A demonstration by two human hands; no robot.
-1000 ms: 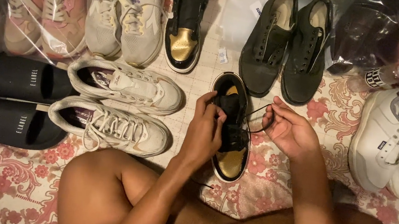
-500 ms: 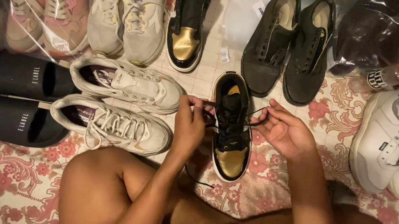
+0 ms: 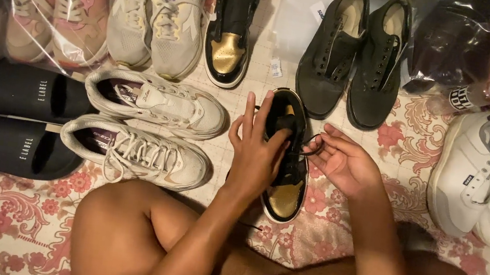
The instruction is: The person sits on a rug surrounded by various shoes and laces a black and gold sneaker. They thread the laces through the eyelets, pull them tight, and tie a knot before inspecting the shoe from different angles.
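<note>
Black-and-gold high-top sneaker (image 3: 287,179) lay toe toward the person, on a floral cloth (image 3: 14,216) between the two hands, directly below its mate (image 3: 231,25), which stood higher up in the view with its gold toe pointing the same way. Left hand (image 3: 256,151) rested over the sneaker's tongue and lacing, fingers spread and partly raised — touching the shoe rather than clamped around it. Right hand (image 3: 343,164) sat just beside the sneaker's right edge, its fingers curled narrowly around a loop of black lace (image 3: 312,144) that ran back to the shoe. To the left lay a pair of white mesh trainers (image 3: 154,127), side by side with toes to the right, and beyond them a pair of black slip-ons (image 3: 13,117). Along the top stood a pink pair inside a clear bag (image 3: 57,5), a pair of cream running shoes (image 3: 160,17) and a pair of dark lace-up shoes (image 3: 359,52). At the right edge lay a pair of white leather sneakers (image 3: 486,177) — well apart from the hands. Bare knees and forearms filled the lower part of the view.
</note>
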